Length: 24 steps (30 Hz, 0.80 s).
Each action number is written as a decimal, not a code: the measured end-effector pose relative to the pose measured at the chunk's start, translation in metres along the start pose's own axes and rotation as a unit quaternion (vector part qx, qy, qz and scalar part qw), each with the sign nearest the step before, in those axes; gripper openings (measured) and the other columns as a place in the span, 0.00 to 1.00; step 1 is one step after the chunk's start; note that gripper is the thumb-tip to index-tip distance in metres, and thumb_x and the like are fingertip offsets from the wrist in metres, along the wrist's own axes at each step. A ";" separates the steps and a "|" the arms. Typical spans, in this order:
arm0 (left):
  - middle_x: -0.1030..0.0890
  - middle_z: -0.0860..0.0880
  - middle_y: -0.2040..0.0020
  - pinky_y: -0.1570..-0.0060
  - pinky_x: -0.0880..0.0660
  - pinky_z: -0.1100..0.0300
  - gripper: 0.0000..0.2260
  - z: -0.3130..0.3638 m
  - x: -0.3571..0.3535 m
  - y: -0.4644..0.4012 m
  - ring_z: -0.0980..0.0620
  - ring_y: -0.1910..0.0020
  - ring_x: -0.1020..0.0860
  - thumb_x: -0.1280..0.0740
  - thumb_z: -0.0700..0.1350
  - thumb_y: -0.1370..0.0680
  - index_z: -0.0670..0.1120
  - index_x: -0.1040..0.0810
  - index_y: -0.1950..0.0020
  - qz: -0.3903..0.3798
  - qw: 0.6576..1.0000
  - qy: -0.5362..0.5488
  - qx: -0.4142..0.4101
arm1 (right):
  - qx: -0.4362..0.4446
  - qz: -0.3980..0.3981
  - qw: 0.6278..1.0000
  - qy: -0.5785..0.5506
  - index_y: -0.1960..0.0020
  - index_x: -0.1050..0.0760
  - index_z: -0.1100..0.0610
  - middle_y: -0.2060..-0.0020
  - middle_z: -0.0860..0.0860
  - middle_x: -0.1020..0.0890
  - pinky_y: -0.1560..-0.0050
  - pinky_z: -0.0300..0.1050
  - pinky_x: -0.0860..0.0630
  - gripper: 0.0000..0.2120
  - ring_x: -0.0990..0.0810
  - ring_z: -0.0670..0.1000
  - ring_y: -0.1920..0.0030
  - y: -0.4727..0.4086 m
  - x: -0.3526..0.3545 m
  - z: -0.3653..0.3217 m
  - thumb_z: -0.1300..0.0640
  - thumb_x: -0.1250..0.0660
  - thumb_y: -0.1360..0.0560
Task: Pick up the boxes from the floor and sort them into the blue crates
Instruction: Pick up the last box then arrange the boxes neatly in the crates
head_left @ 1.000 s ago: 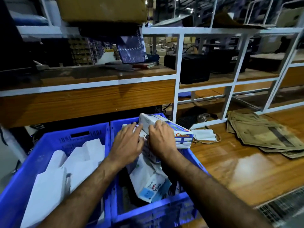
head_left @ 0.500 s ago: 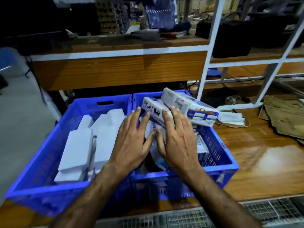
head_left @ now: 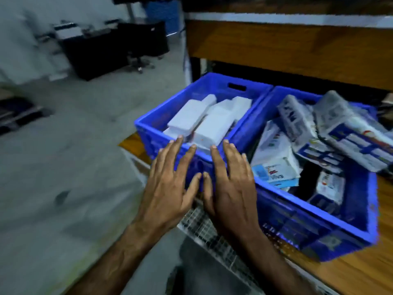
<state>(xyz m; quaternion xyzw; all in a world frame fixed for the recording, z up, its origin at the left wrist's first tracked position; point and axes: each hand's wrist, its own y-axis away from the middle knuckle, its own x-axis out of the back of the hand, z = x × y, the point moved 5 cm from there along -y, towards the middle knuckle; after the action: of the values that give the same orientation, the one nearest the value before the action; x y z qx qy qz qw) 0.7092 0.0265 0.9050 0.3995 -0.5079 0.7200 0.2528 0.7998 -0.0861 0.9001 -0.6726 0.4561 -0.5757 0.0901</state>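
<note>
Two blue crates stand side by side on a low wooden shelf. The left crate (head_left: 148, 133) holds plain white boxes (head_left: 210, 122). The right crate (head_left: 370, 213) holds printed blue-and-white boxes (head_left: 348, 135) piled at angles. My left hand (head_left: 168, 186) and my right hand (head_left: 231, 188) hover side by side in front of the crates' near rims, palms down, fingers spread, holding nothing. No box on the floor shows in this blurred view.
Grey concrete floor (head_left: 53, 167) spreads to the left. A dark desk (head_left: 110, 47) and an office chair base (head_left: 138, 62) stand at the back. A wooden shelf board (head_left: 287, 45) overhangs the crates. Wire mesh (head_left: 212, 231) lies below the shelf edge.
Both hands have let go of the printed boxes and drawn back out of the right crate. The view has swung left toward the floor.
</note>
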 end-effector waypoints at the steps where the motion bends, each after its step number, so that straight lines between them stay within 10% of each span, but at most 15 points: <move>1: 0.40 0.42 0.19 0.25 0.39 0.43 0.27 -0.007 0.009 0.020 0.43 0.21 0.40 0.36 0.53 0.19 0.45 0.34 0.22 -0.004 0.999 -0.025 0.027 | 0.021 -0.015 0.999 -0.017 0.26 0.31 0.62 0.25 0.63 0.33 0.25 0.61 0.39 0.26 0.35 0.61 0.24 0.007 -0.007 -0.013 0.54 0.35 0.22; 24: 0.48 0.41 0.18 0.22 0.47 0.46 0.31 -0.084 0.199 0.512 0.41 0.20 0.45 0.45 0.62 0.17 0.46 0.40 0.19 -0.077 0.833 -0.241 0.491 | 0.404 -0.310 0.839 -0.191 0.21 0.39 0.58 0.22 0.59 0.36 0.23 0.58 0.42 0.29 0.38 0.58 0.22 0.274 -0.069 -0.364 0.45 0.44 0.17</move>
<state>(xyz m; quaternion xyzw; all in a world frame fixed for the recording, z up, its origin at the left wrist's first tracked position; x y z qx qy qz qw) 0.1777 -0.0856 0.7859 0.6698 -0.1000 0.7338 -0.0530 0.3537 -0.0452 0.7914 -0.7796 -0.0755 -0.5667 0.2557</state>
